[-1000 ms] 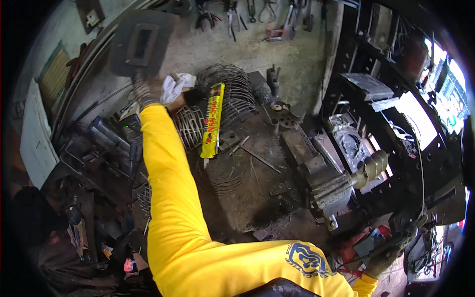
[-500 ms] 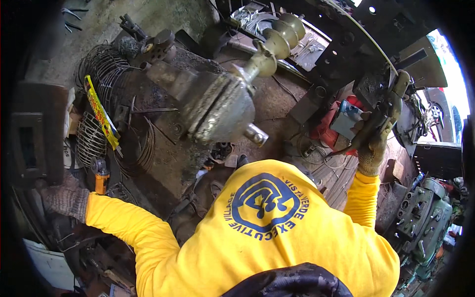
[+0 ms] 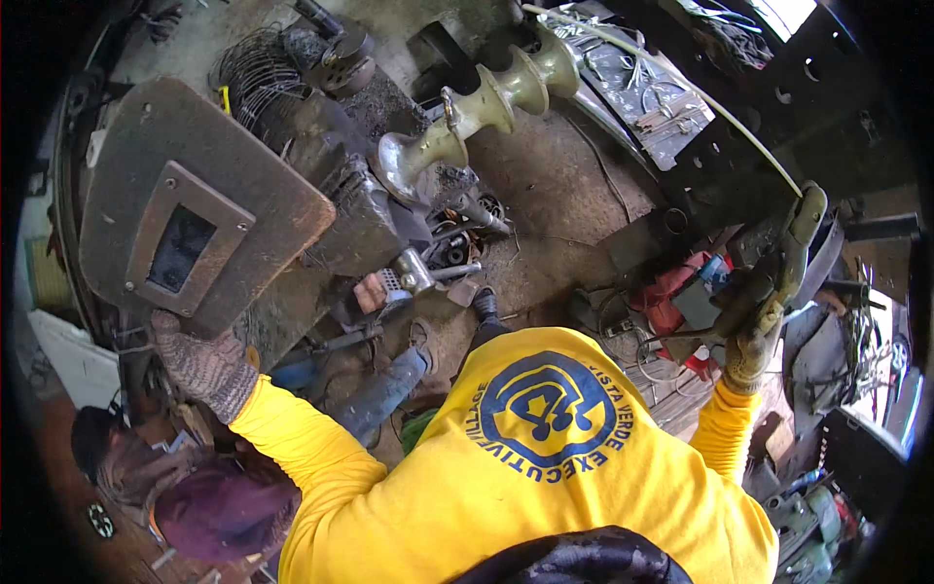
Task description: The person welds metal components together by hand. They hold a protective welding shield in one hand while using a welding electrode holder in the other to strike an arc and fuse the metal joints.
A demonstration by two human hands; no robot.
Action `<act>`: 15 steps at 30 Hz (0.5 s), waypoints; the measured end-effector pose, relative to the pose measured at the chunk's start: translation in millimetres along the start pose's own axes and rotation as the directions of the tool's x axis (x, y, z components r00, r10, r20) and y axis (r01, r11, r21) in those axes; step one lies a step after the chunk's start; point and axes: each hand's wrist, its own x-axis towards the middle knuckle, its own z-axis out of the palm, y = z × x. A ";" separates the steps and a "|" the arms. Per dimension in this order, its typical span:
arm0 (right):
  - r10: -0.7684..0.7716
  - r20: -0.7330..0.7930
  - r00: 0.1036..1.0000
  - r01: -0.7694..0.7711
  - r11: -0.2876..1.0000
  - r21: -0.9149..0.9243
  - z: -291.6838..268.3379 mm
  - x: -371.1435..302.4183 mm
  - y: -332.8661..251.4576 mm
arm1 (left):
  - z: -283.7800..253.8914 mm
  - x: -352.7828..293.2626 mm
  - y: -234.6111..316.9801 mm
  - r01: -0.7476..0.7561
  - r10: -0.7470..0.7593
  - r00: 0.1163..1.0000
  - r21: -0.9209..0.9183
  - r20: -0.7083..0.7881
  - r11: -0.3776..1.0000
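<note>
My left hand (image 3: pixel 204 368), in a knitted glove, is closed at the lower edge of a brown hand-held welding shield (image 3: pixel 255 190) with a dark rectangular window. The shield stands raised at the left, covering part of the workbench behind it. On the right, my gloved right hand (image 3: pixel 751 348) is wrapped round a welding electrode holder (image 3: pixel 796 251). A long pale welding rod (image 3: pixel 671 70) runs from its jaw up and leftward. Ahead lies a metal screw auger (image 3: pixel 498 101) with spiral flights, resting by a dark metal block. The rod's tip is well apart from the auger's flights.
A coil of wire (image 3: pixel 255 83) lies far left, behind the shield. At the lower left a person in a maroon top (image 3: pixel 222 508) is close by my left arm. A red cloth or bag (image 3: pixel 664 302) sits near my right hand. Dark steel plates (image 3: pixel 769 68) stand at the upper right.
The welding shield has come up and rightward from the left edge, its window now plainly showing. My view has shifted, and the person at lower left has come into it. The electrode holder stays held.
</note>
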 end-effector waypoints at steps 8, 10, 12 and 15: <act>0.018 0.158 0.987 -0.011 0.999 -0.046 -23.6 8.9 -15.1 | 14.1 -69.7 -2.4 0.164 -0.171 0.984 -0.106 -0.055 0.981; 0.050 0.227 0.973 -0.043 0.998 -0.037 -29.7 8.9 -15.1 | 22.0 -78.6 -7.7 0.202 -0.205 0.979 -0.132 -0.006 0.970; 0.021 0.242 0.970 -0.019 1.000 -0.013 -22.4 7.2 -17.7 | 48.1 -94.2 -7.4 0.223 -0.218 0.975 -0.171 0.050 0.960; 0.021 0.206 0.978 -0.014 0.999 -0.034 -18.5 0.9 -17.2 | 75.5 -106.6 -19.3 0.225 -0.230 0.972 -0.097 -0.045 0.970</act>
